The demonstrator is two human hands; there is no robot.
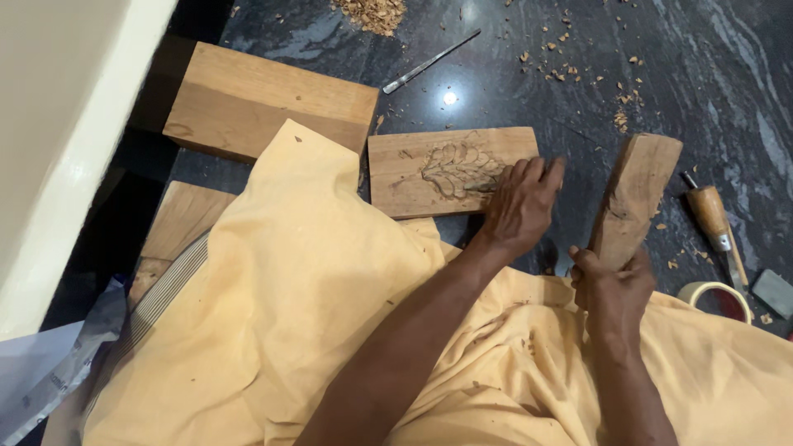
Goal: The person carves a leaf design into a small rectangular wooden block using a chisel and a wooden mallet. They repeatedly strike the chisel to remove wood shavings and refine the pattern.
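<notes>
A small wooden board [413,169] with a leaf shape carved into it [458,169] lies on the dark stone floor. My left hand [520,202] rests flat on its right end, fingers together, covering part of the carving. My right hand [611,285] grips the lower end of a thick wooden block [636,194], which stands tilted to the right of the board. Yellow cloth [314,297] covers my lap below both arms.
A larger plank [264,103] lies at the upper left, another plank [186,219] under the cloth. A thin metal tool [429,62] lies above the board. A wooden-handled chisel [712,219], a tape roll [717,296] and a grey stone [775,291] sit at right. Wood chips are scattered [372,12].
</notes>
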